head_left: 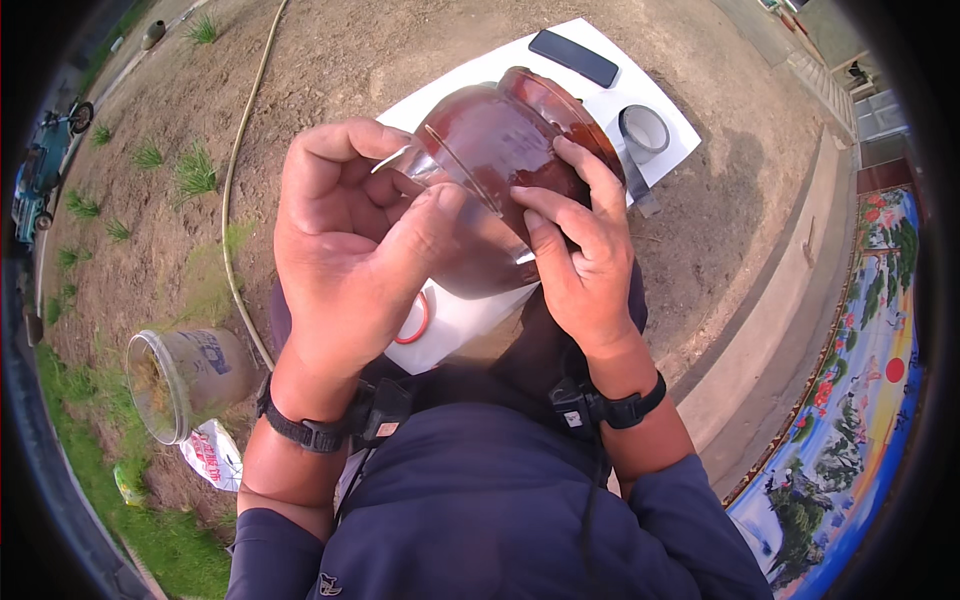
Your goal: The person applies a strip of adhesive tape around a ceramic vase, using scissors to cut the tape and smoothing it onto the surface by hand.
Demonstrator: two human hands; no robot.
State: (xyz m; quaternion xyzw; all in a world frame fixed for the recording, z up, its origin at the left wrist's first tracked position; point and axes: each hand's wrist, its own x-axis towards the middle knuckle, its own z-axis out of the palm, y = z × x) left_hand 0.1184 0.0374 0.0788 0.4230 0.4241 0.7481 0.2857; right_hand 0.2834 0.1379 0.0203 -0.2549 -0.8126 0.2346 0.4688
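Note:
A brown glazed jar [480, 130] lies tilted in front of me, its rim toward the upper right. Along its side runs a shiny strip of clear tape [432, 165] with one pale, lifted edge. My left hand [345, 230] is closed, the strip's upper left end at its fingers and its thumb against the jar. Against the jar's right side, my right hand [585, 250] presses bent fingers, with the thumb close to the forefinger. The jar's underside and whatever supports it are hidden.
Beyond the jar, a black phone [573, 58] and a grey tape roll [643, 130] lie on a white board [675, 120]. An orange-red loop handle [417, 322] shows below my left hand. To the left are a bucket [200, 375] and a hose [232, 190]; a painted panel [850, 410] stands right.

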